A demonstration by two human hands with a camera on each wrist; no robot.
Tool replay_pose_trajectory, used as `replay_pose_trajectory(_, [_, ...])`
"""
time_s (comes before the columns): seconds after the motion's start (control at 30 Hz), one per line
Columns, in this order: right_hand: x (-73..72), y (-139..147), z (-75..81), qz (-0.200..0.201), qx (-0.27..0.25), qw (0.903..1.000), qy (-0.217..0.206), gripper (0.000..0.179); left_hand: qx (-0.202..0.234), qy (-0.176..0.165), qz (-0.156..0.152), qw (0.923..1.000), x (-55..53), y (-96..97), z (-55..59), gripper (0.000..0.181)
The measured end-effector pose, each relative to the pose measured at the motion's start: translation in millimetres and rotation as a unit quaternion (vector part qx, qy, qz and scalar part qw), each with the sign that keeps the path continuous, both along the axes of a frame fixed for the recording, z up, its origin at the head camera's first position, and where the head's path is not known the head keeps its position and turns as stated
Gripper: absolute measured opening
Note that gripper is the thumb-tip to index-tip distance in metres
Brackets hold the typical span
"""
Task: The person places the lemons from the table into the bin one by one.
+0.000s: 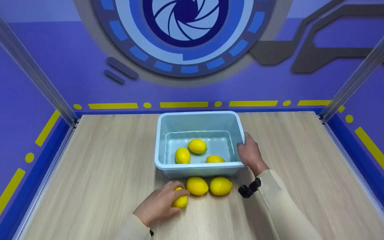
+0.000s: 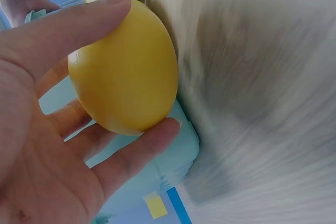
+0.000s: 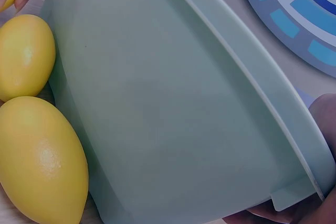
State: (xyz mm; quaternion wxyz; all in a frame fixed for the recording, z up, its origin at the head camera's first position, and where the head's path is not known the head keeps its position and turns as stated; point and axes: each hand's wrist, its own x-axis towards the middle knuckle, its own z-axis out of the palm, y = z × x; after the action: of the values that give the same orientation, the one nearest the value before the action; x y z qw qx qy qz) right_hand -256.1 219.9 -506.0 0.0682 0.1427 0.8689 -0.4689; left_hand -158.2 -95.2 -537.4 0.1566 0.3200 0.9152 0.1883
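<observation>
The left hand pinches one lemon between thumb and fingers, near the front of the tub. The right hand grips the tub at its right rim. Two lemons lie on the table; three lemons are inside the tub.

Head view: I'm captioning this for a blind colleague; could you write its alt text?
A person's left hand grips a lemon in front of a pale blue bin, whose right side the right hand holds. Three lemons show inside the bin; two more sit before it on a wood-grain table.
</observation>
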Motion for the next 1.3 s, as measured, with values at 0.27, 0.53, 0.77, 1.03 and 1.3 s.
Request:
replay_pose_trajectory(0.27, [0.5, -0.3, 0.7, 0.001, 0.006, 1.0000, -0.007, 0.050, 0.009, 0.004, -0.008, 0.9999, 0.3, 0.5, 3.3, 0.050])
replay_pose_trajectory(0.53, [0.6, -1.0, 1.7, -0.003, -0.001, 0.9998, -0.022, 0.049, 0.000, 0.005, -0.009, 0.9999, 0.6, 0.9, 6.8, 0.051])
replay_pose_trajectory(0.77, [2.0, -2.6, 2.5, -0.006, -0.004, 0.9997, -0.024, 0.049, 0.002, 0.015, -0.010, 0.9998, 1.3, 2.0, 10.5, 0.051])
replay_pose_trajectory(1.03, [0.9, -2.0, 1.5, -0.004, -0.007, 0.9997, -0.025, 0.051, 0.004, 0.007, -0.008, 0.9999, 1.4, 1.7, 14.3, 0.052])
replay_pose_trajectory(1.3, [-0.1, 0.3, -0.1, 0.003, 0.003, 0.9999, -0.009, 0.053, 0.017, 0.031, -0.017, 0.9992, 2.8, 0.3, 16.5, 0.049])
